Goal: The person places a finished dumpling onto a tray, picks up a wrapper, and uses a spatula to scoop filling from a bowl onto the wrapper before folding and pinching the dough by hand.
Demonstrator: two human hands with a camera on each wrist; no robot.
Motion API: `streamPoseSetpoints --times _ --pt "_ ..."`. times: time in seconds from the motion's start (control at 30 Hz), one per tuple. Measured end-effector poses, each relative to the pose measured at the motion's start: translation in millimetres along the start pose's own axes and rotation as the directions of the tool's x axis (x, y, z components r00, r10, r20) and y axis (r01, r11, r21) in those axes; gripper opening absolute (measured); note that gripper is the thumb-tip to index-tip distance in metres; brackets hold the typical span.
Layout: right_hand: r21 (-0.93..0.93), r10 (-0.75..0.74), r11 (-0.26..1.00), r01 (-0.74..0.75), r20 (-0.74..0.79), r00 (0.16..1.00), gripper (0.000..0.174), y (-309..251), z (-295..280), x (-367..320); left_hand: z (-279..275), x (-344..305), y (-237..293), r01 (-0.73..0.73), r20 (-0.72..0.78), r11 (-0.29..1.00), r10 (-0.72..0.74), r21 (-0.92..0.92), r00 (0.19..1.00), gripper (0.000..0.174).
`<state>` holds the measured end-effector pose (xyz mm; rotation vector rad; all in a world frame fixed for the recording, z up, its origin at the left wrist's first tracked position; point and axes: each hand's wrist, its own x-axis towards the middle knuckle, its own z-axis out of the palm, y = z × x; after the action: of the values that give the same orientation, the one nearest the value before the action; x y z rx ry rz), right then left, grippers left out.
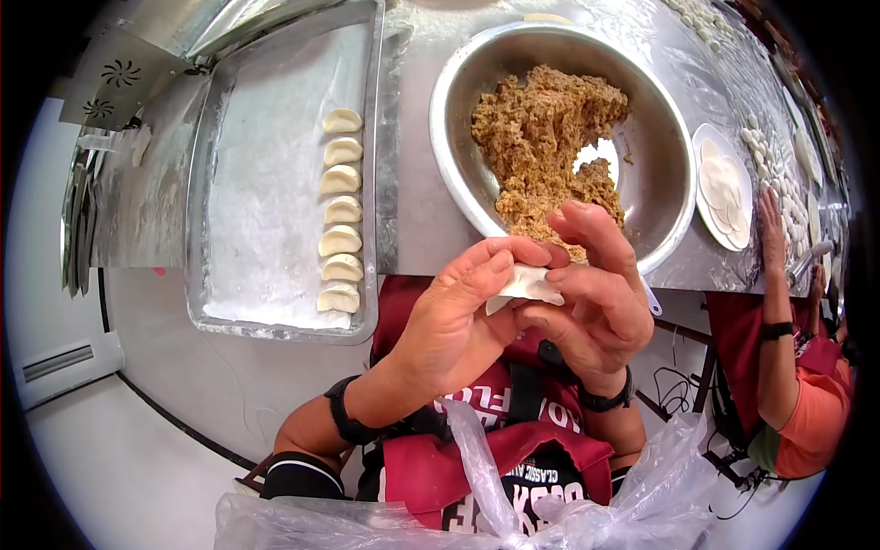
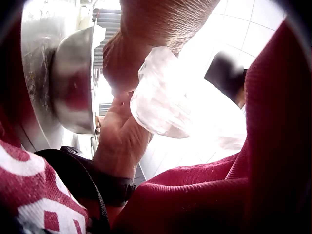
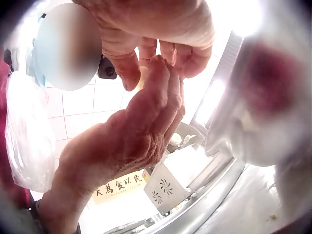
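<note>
Both hands meet in front of the chest over a white dumpling (image 1: 530,286) in the head view. My left hand (image 1: 456,316) holds it from the left, thumb and fingers around its end. From the right, my right hand (image 1: 605,316) pinches its edge between thumb and fingers. The dumpling's filling is out of sight. Just beyond the fingers, a large steel bowl (image 1: 446,137) holds brown minced filling (image 1: 545,115). In the right wrist view the fingers of both hands overlap and mostly cover the dumpling.
To the left, a floured metal tray (image 1: 266,165) bears a column of folded dumplings (image 1: 341,209) along its right side. A white plate (image 1: 706,137) of round wrappers (image 1: 722,188) stands right of the bowl. Another person's arm (image 1: 777,339) reaches over the table farther right, near many dough pieces (image 1: 759,151).
</note>
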<state>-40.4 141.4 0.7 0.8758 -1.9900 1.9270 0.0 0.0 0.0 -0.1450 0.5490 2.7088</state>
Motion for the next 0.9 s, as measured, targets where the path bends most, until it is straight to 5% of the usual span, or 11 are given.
streamPoseSetpoints --times 0.17,0.37,0.57,0.67,0.9 --pt "-0.109 -0.066 0.991 0.075 0.078 0.995 0.020 1.5 -7.0 0.1 3.8 0.5 -1.9 -0.005 -0.025 1.000 0.005 -0.001 1.000 0.026" --pt "0.032 0.015 0.999 -0.013 -0.083 0.996 0.020 -4.3 9.6 0.0 -1.1 -0.5 -0.5 0.033 0.059 0.999 -0.031 -0.043 0.998 0.030" --pt "-0.055 -0.149 0.986 0.156 0.115 0.982 0.020 11.6 -5.2 0.1 0.1 0.4 -1.4 0.036 -0.034 0.999 -0.035 0.011 0.999 0.034" --pt "-0.009 0.037 0.999 -0.037 0.006 0.999 0.017 -4.9 3.4 3.0 4.8 -1.5 -1.2 0.041 -0.060 0.999 -0.041 -0.006 0.997 0.038" --pt "-0.033 -0.036 0.999 0.042 0.173 0.984 0.019 9.2 -5.5 -0.8 9.6 -2.9 0.8 0.125 -0.101 0.990 -0.118 0.065 0.988 0.048"
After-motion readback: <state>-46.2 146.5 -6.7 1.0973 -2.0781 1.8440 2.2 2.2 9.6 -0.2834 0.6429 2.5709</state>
